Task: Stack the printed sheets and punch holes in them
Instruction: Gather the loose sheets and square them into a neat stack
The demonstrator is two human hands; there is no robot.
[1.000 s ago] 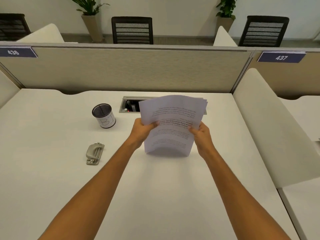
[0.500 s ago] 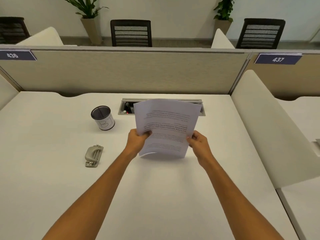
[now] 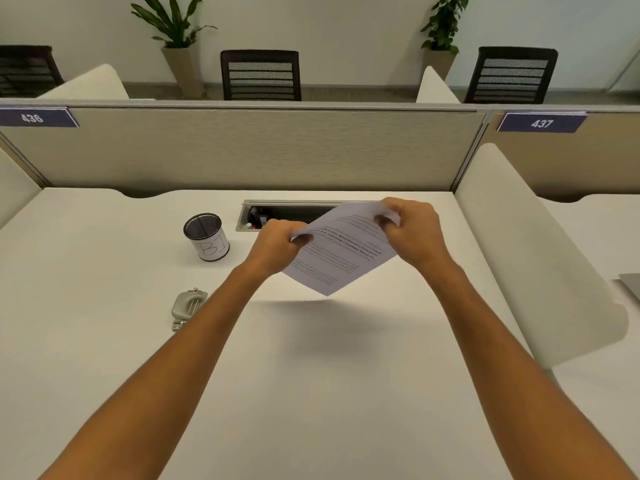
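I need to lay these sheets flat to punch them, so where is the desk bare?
Bare desk lies between the forearms, below the printed sheets held by the left hand and right hand. Crowded on the left: hole punch, mesh pen cup, and the cable tray behind.

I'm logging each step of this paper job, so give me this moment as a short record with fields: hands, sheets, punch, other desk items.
left hand: grips the left edge of the printed sheets
right hand: grips their far right corner
printed sheets: held in the air above the desk, tilted, one corner pointing down, shadow beneath
hole punch: on the desk left of the left forearm, untouched
mesh pen cup: upright, beyond the punch
cable tray: open slot at the desk's far edge, partly behind the sheets
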